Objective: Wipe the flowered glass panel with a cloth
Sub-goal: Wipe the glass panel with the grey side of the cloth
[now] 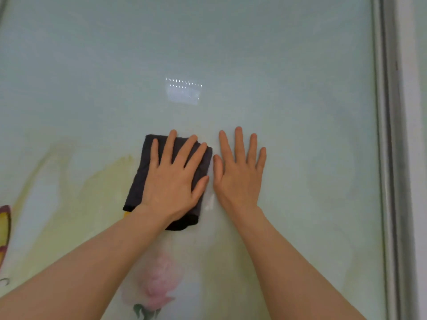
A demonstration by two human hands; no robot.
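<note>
The flowered glass panel (231, 65) fills the view, pale green with a faint pink flower (159, 280) low in the middle and yellow-green leaves at the left. A folded dark grey cloth (141, 176) lies flat against the glass near the centre. My left hand (173, 179) presses on the cloth with straight, spread fingers. My right hand (240, 172) lies flat on the bare glass just right of the cloth, fingers straight, its thumb close to the cloth's edge.
A grey metal frame (390, 158) runs down the right side of the panel, with a white wall strip beyond it. A red and yellow printed shape (4, 229) shows at the left edge. A light reflection (183, 93) glints above the hands.
</note>
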